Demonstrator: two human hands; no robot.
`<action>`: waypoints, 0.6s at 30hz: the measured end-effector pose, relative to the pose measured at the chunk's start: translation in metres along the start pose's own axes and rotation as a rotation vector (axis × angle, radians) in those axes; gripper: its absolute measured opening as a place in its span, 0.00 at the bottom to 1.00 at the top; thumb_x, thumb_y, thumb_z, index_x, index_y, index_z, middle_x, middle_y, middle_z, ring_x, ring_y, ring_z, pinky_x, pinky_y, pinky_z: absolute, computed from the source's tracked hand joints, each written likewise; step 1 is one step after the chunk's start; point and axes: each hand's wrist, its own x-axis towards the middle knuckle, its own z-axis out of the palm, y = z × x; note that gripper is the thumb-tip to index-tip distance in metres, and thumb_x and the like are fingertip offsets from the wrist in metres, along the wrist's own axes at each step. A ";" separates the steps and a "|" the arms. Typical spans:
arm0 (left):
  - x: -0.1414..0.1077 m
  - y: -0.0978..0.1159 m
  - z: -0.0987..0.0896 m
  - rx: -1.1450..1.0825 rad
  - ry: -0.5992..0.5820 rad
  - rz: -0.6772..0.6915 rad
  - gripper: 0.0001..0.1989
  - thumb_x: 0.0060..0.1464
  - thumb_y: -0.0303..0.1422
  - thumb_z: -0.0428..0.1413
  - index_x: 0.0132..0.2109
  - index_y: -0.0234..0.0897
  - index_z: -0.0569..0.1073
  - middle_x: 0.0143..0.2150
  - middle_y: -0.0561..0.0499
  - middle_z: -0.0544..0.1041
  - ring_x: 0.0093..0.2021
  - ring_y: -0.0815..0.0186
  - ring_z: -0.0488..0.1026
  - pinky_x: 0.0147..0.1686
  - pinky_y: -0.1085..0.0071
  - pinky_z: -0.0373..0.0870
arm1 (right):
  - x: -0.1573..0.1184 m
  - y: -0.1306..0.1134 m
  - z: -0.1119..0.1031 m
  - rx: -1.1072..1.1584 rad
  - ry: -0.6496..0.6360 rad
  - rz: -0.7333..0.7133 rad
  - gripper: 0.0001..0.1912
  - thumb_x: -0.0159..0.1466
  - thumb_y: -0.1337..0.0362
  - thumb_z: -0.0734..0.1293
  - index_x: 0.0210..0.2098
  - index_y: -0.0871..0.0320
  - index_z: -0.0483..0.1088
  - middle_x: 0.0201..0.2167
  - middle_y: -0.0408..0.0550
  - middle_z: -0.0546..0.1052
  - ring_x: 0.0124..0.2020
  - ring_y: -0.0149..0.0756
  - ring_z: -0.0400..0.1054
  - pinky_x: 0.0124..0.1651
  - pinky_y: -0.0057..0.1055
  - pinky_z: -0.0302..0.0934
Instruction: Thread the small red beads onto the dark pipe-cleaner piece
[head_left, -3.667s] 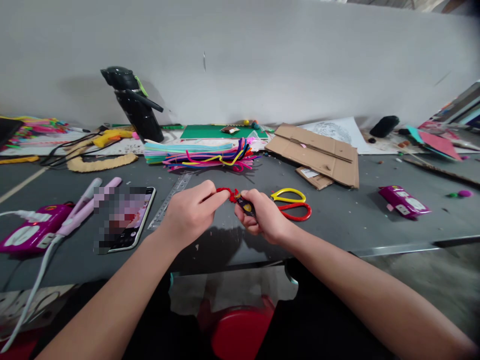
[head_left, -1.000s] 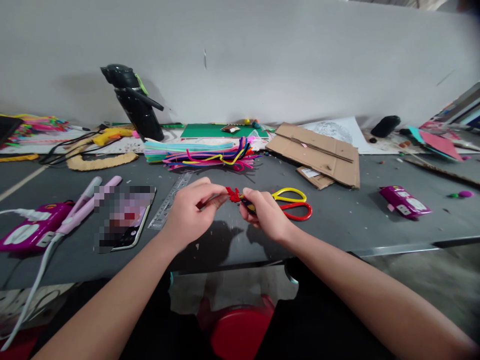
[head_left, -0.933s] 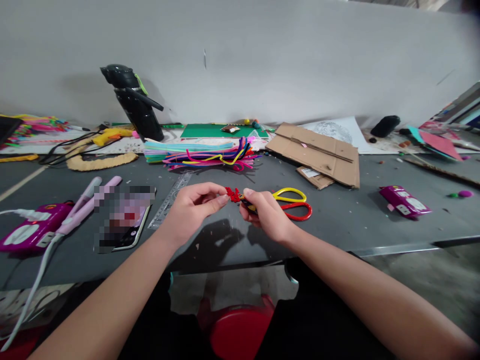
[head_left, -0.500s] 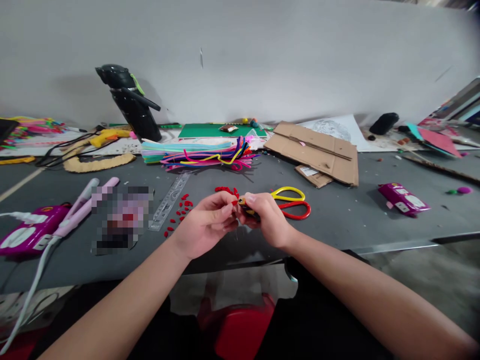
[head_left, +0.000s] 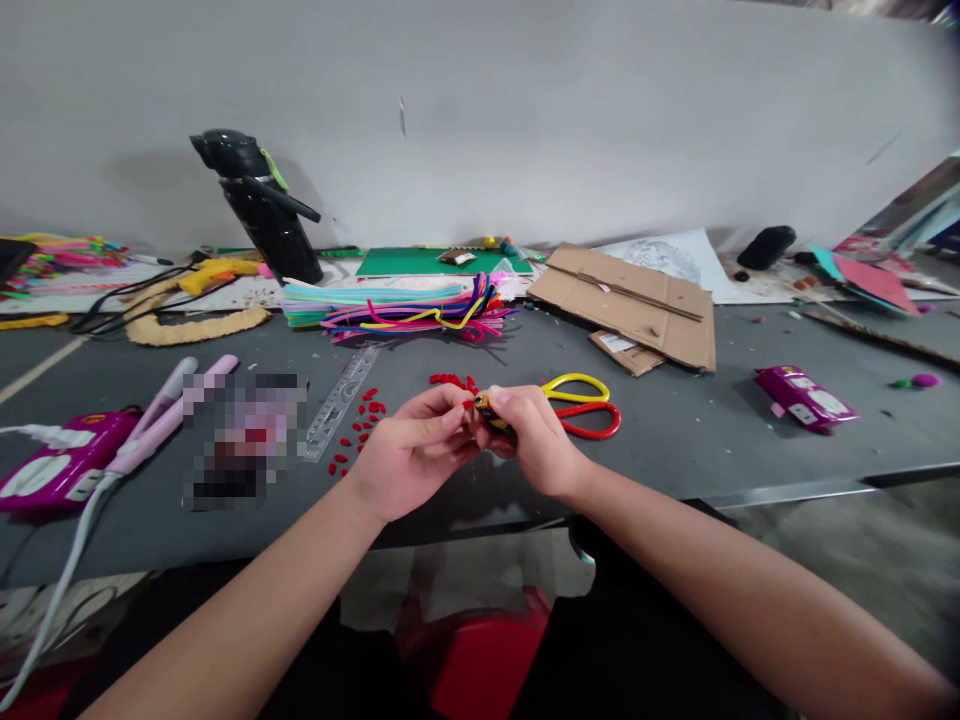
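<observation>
My left hand (head_left: 420, 445) is closed in a pinch on a small red piece (head_left: 469, 404). Pressed close beside it, my right hand (head_left: 538, 436) is wrapped round a small yellow-and-black tool (head_left: 487, 402); its kind is mostly hidden by my fingers. The tool's tip meets or nearly meets the red piece. Behind my right hand lie scissors (head_left: 592, 420) with one yellow and one red handle, their blades out of sight. Several short red pieces (head_left: 366, 408) are scattered left of my left hand, and more red pieces (head_left: 450, 380) lie just beyond my fingers.
A clear ruler (head_left: 341, 400), a pink hair straightener (head_left: 176, 412) and a purple power strip (head_left: 67, 460) are at left. Farther back are bundled pipe cleaners (head_left: 405, 308), a black flask (head_left: 266, 210) and flattened cardboard (head_left: 630, 305). Another purple power strip (head_left: 806, 397) sits right.
Both hands stay almost where they were, still together over the table edge. Only a slight shift of the fingers around the red piece and the tool shows.
</observation>
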 end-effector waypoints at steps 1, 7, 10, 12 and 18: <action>0.000 0.000 0.000 -0.011 0.000 -0.004 0.08 0.48 0.35 0.66 0.32 0.37 0.76 0.30 0.50 0.77 0.31 0.67 0.72 0.33 0.69 0.68 | 0.000 0.000 0.000 0.003 0.001 0.002 0.24 0.68 0.54 0.55 0.20 0.59 0.64 0.20 0.42 0.64 0.21 0.28 0.51 0.26 0.29 0.48; 0.000 -0.001 -0.002 -0.046 -0.014 -0.013 0.06 0.51 0.34 0.64 0.33 0.36 0.77 0.30 0.49 0.77 0.31 0.69 0.71 0.34 0.70 0.68 | -0.001 0.002 0.000 0.016 -0.016 -0.004 0.23 0.69 0.55 0.56 0.21 0.59 0.64 0.20 0.42 0.64 0.21 0.27 0.50 0.26 0.28 0.48; 0.000 -0.002 -0.003 -0.030 0.000 -0.009 0.06 0.50 0.34 0.64 0.33 0.37 0.77 0.31 0.49 0.76 0.31 0.68 0.71 0.34 0.69 0.68 | 0.000 0.002 0.000 0.004 -0.010 0.004 0.24 0.69 0.53 0.56 0.21 0.59 0.65 0.20 0.42 0.63 0.21 0.28 0.51 0.26 0.29 0.48; 0.001 -0.002 -0.003 -0.011 0.009 -0.007 0.07 0.50 0.35 0.64 0.32 0.37 0.76 0.30 0.49 0.75 0.31 0.68 0.71 0.34 0.68 0.67 | 0.000 0.002 -0.001 -0.004 -0.011 0.008 0.25 0.68 0.51 0.57 0.21 0.59 0.65 0.19 0.42 0.63 0.21 0.28 0.51 0.26 0.29 0.48; 0.003 -0.001 -0.002 0.076 -0.003 0.029 0.09 0.51 0.38 0.64 0.33 0.37 0.74 0.31 0.50 0.74 0.31 0.67 0.70 0.33 0.67 0.67 | 0.001 0.001 -0.001 -0.014 -0.013 0.010 0.27 0.68 0.48 0.57 0.21 0.59 0.65 0.19 0.42 0.63 0.21 0.28 0.52 0.26 0.29 0.48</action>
